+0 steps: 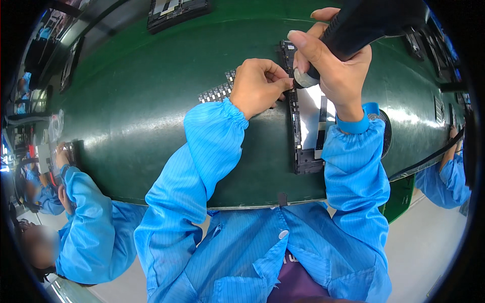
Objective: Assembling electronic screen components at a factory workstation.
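My right hand (339, 68) is wrapped around a black electric screwdriver (356, 30), whose lower end points down at the left edge of a flat black device frame (297, 146). A pale wrap shows near the tool's tip. Inside the frame lies a shiny silver-white panel (309, 113). Thumb and fingers of my left hand (260, 85) are pinched together at that same edge, close to the screwdriver tip. Whatever they hold is too small or hidden. Just left of this hand, sheets of small dark and white pieces (216, 93) lie on the green table.
Partly behind my right wrist sits a round dark dish (387, 134). Another black device frame (177, 12) lies at the table's far side. A co-worker in a blue sleeve (88, 202) works at the left, and another person (447, 177) is at the right. A green bin (400, 199) stands below the table edge.
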